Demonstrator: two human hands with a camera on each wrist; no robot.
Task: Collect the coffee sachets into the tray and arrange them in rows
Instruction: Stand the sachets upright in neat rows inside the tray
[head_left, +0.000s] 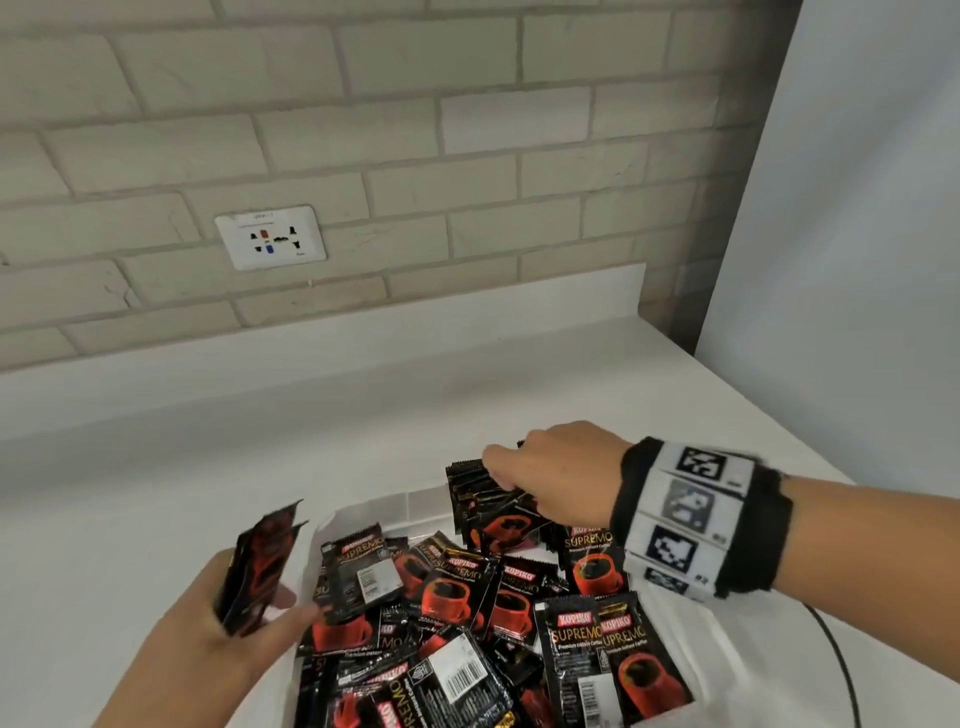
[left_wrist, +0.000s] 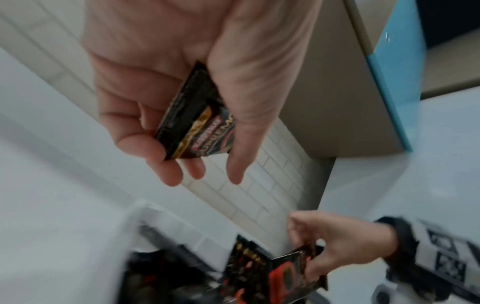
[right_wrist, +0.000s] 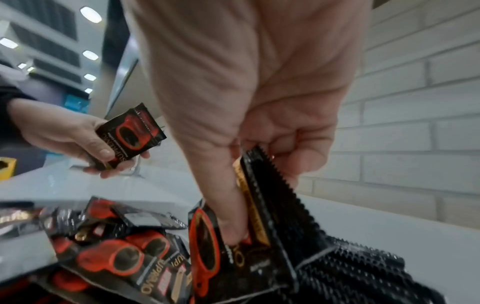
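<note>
My left hand (head_left: 244, 618) grips spare sachets (head_left: 260, 566) at eight o'clock; my right hand (head_left: 550, 473) pinches the standing row (head_left: 478, 499) at the tray's (head_left: 363, 514) one o'clock. I should square edges before adding more.

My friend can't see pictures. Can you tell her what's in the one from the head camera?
Two hands sort black-and-red coffee sachets in a white tray on a white counter. The left hand holds a small stack of sachets upright; the right hand grips sachets standing at the tray's far end. A loose pile fills the rest.
</note>
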